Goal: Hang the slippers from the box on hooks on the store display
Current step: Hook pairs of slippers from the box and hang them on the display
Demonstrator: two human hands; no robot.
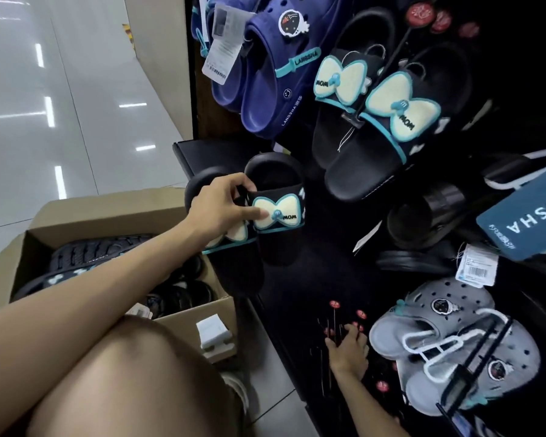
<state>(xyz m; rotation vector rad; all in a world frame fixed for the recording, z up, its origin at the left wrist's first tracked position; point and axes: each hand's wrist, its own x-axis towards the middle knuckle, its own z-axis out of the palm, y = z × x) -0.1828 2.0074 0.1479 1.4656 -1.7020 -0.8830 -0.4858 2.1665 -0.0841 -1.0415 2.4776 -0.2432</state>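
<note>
A pair of black slippers (275, 212) with cream bows edged in teal and marked "MOM" is held up in front of the dark store display (312, 263), just above the far right corner of the cardboard box (108, 212). The left hand (224, 206) grips the pair at the straps, its thumb pressed on the bow of the nearer slipper and its fingers curled over the top of the strap.

The box stands open on the tiled floor (44, 121) beside the display's left edge. Inside it lie more dark slippers (98, 250), some sole-up with ridged treads, others jumbled deeper toward the near side. A small white plastic piece (213, 334) sits at the box's near right corner.

The right hand (349, 345) reaches low on the display, its fingers curled around thin dark hooks (334, 323) tipped with red caps.

Hanging on the display above is a matching black bow pair (388, 121), with navy clogs (265, 67) marked "LANGSHA" to their left. Grey clogs (454, 348) on a white hanger hang at the display's lower right, beneath a teal sign (524, 216) and a barcode tag (478, 268).
</note>
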